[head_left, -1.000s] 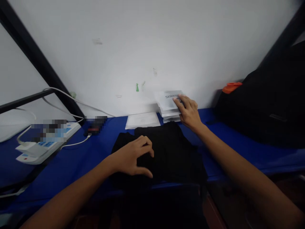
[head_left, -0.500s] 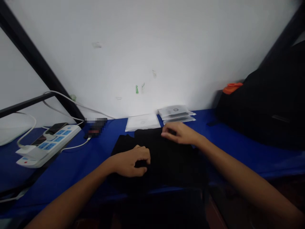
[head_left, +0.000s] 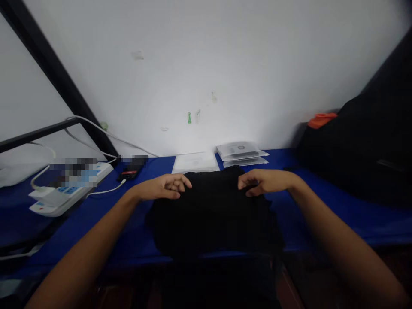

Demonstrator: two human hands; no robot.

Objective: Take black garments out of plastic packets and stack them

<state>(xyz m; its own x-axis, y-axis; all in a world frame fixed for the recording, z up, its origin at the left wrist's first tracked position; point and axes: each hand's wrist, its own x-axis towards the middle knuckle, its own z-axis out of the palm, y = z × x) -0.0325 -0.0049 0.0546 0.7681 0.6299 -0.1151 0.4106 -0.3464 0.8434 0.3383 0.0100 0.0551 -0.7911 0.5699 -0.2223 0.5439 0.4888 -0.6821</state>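
Note:
A black cloth (head_left: 212,214), seemingly a garment, lies in front of me on the blue tabletop, with uneven side edges and a bunched far edge. My left hand (head_left: 164,186) is at its far left corner, fingers loosely bent and apart from the thumb, holding nothing that I can see. At the far right corner, my right hand (head_left: 264,181) has its fingers and thumb curled around a bit of the dark fabric. Black on black hides the cloth's folds.
Flat white packets (head_left: 196,162) and a stack of clear zip pouches (head_left: 241,150) lie against the wall. To the left are a power strip (head_left: 54,206), cables and a dark phone-like device (head_left: 132,169). A large black bag (head_left: 360,146) with an orange item (head_left: 322,120) stands right.
My left hand has moved up to the cloth's far left corner. My right hand has shifted slightly right. The cloth's far edge is now more rumpled and its outline has changed.

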